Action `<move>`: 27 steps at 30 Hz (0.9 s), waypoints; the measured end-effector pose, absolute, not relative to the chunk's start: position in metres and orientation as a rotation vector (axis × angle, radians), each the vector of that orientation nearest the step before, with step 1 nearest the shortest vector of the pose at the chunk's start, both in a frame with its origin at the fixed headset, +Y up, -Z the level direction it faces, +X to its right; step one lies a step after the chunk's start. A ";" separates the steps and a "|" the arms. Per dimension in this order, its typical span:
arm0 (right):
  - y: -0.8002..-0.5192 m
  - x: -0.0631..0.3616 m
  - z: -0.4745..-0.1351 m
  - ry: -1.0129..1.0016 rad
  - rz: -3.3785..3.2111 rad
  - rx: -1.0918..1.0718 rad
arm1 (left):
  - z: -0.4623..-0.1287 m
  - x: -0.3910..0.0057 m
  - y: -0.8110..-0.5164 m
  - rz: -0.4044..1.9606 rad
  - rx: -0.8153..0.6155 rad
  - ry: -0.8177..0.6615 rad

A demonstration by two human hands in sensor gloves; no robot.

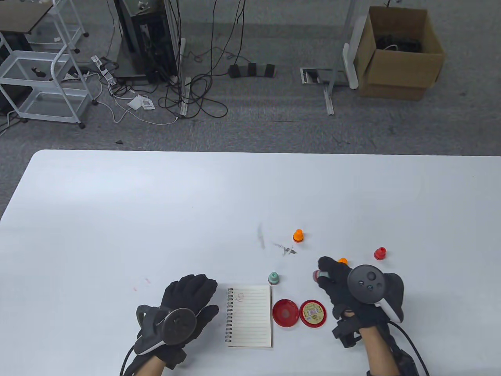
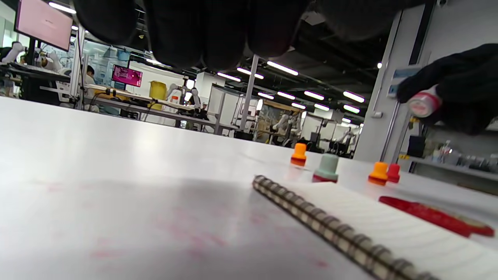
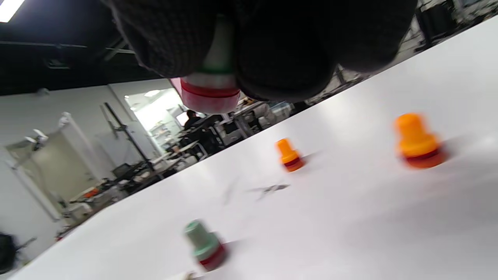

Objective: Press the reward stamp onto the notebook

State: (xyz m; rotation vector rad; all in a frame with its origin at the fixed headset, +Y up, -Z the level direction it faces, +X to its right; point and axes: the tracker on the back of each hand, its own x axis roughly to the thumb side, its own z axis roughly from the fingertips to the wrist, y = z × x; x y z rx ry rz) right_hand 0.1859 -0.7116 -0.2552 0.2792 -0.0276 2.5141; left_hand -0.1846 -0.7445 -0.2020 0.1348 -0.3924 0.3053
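Note:
A small spiral notebook [image 1: 249,315] lies open on the white table [image 1: 156,203], with one red stamp mark near its top left. My right hand [image 1: 332,280] hovers to the notebook's right, above the table. It pinches a pale stamp with a red base [image 1: 316,275], also seen in the right wrist view [image 3: 212,91] and the left wrist view [image 2: 424,103]. My left hand [image 1: 188,299] rests flat on the table just left of the notebook, holding nothing. The notebook's spiral [image 2: 334,237] runs across the left wrist view.
A red open ink pad [image 1: 285,312] and its lid [image 1: 313,313] sit right of the notebook. A green stamp [image 1: 273,278] stands at the notebook's top right corner. Two orange stamps [image 1: 298,235] [image 1: 343,261] and a red one [image 1: 379,253] stand farther back. Grey smudges [image 1: 285,248] mark the table.

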 end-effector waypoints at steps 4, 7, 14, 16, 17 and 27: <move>-0.719 0.139 -0.252 -0.021 2.381 0.410 | -0.200 -0.178 -0.746 0.447 0.132 -0.427; -0.735 0.113 -0.250 0.020 2.253 0.476 | -0.199 -0.172 -0.749 0.484 0.124 -0.449; -0.767 0.082 -0.231 0.122 2.070 0.517 | -0.198 -0.156 -0.758 0.532 0.105 -0.479; -0.768 0.079 -0.225 0.139 2.022 0.519 | -0.197 -0.152 -0.758 0.540 0.108 -0.493; -0.769 0.078 -0.223 0.135 1.999 0.512 | -0.196 -0.150 -0.758 0.553 0.123 -0.499; -0.777 0.074 -0.221 0.165 1.947 0.494 | -0.192 -0.143 -0.758 0.584 0.135 -0.531</move>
